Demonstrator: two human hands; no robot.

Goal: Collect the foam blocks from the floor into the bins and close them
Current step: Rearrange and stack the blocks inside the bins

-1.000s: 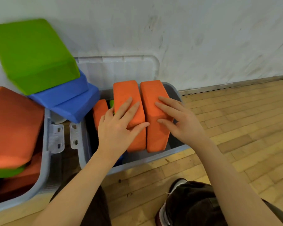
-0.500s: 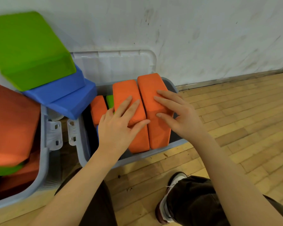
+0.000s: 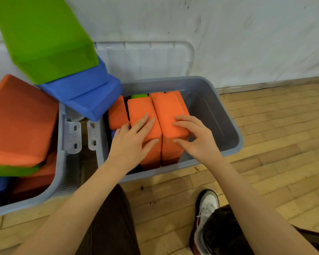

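Observation:
Two orange foam blocks stand side by side in the grey bin (image 3: pixel 226 126). My left hand (image 3: pixel 131 142) lies flat on the left orange block (image 3: pixel 141 109), fingers spread. My right hand (image 3: pixel 197 138) presses on the right orange block (image 3: pixel 168 107), thumb hooked over its near edge. A third orange block (image 3: pixel 116 113) and a green block (image 3: pixel 139 96) sit deeper in the same bin. To the left, a second grey bin (image 3: pixel 60 173) is heaped with a large orange block (image 3: pixel 20 116), blue blocks (image 3: pixel 88 92) and a green block (image 3: pixel 44 35) leaning on the wall.
A translucent lid (image 3: pixel 145 59) stands upright behind the right bin against the white wall. Latch clips (image 3: pixel 73 137) sit between the two bins. My knees and a white shoe (image 3: pixel 205 212) are on the wooden floor in front.
The two orange blocks have sunk lower into the right bin under my hands. My view has dropped closer to the bins.

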